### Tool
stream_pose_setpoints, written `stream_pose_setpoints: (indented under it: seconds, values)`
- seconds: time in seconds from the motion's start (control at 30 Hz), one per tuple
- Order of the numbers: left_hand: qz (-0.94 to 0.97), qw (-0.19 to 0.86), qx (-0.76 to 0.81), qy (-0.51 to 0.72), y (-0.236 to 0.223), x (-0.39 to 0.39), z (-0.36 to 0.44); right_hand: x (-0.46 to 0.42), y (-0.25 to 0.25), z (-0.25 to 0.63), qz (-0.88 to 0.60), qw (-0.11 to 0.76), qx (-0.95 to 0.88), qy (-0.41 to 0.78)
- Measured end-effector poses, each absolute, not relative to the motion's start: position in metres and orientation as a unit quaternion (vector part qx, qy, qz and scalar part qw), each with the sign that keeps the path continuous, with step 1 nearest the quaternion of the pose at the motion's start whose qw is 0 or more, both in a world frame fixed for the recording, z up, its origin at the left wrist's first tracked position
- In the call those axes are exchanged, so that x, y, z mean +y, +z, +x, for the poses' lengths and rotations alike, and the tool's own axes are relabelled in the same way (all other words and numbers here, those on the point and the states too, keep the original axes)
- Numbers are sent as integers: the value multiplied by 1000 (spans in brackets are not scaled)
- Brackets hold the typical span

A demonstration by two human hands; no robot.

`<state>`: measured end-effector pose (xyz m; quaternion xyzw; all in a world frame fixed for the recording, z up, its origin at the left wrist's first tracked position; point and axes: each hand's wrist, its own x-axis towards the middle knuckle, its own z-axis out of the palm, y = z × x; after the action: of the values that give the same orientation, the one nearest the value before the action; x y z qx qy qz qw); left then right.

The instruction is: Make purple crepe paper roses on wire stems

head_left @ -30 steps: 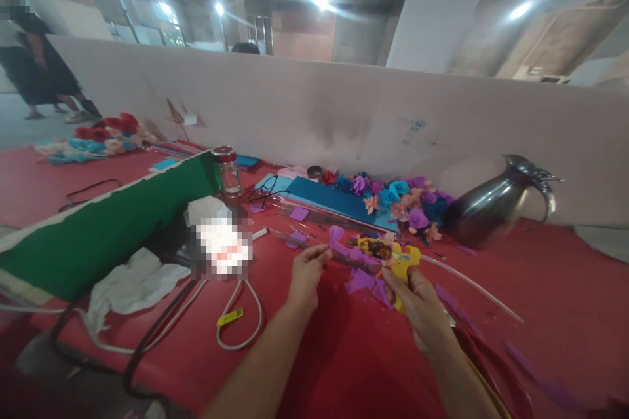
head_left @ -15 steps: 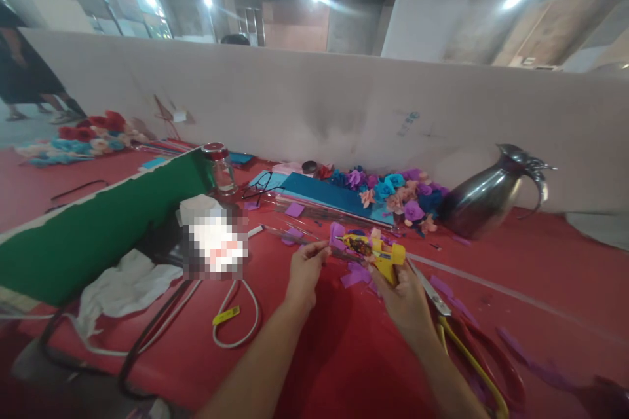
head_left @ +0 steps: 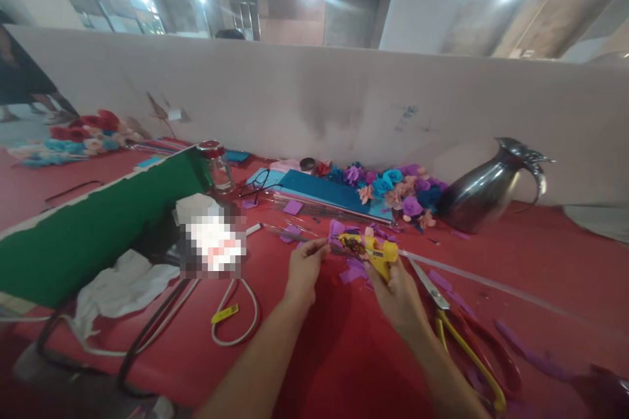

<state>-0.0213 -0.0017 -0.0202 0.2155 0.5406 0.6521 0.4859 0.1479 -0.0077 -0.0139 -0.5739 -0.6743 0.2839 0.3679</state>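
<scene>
My right hand point(head_left: 400, 294) is wrapped round the grip of a yellow hot glue gun point(head_left: 380, 253), its nozzle pointing left. The nozzle's tip meets a purple crepe paper piece point(head_left: 336, 228) above my left fingertips. My left hand point(head_left: 303, 270) is closed in a pinch at that purple paper; the exact hold is too small to see clearly. Loose purple paper scraps point(head_left: 354, 272) lie under the glue gun. Scissors with yellow and red handles point(head_left: 464, 347) rest beside my right forearm.
Paper flowers point(head_left: 393, 186) and blue sheets point(head_left: 324, 190) lie along the white partition point(head_left: 246, 91). A metal jug point(head_left: 484, 186) stands at right. Left are a lidded glass jar point(head_left: 219, 173), a green box side point(head_left: 108, 229), glasses point(head_left: 260, 184), tissue point(head_left: 128, 285) and a looped white cable point(head_left: 256, 314).
The glue gun in my right hand has shifted slightly left, its nozzle closer to the purple paper. My left hand stays nearly still. The whole view has drifted a little.
</scene>
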Motion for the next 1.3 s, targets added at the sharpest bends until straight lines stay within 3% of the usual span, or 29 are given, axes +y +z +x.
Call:
stream_pose_setpoints:
  seconds: [1.3]
  values:
    - [218,482,540,654,-21,-1,-21,-7,-11,150,-591,354,-665,289]
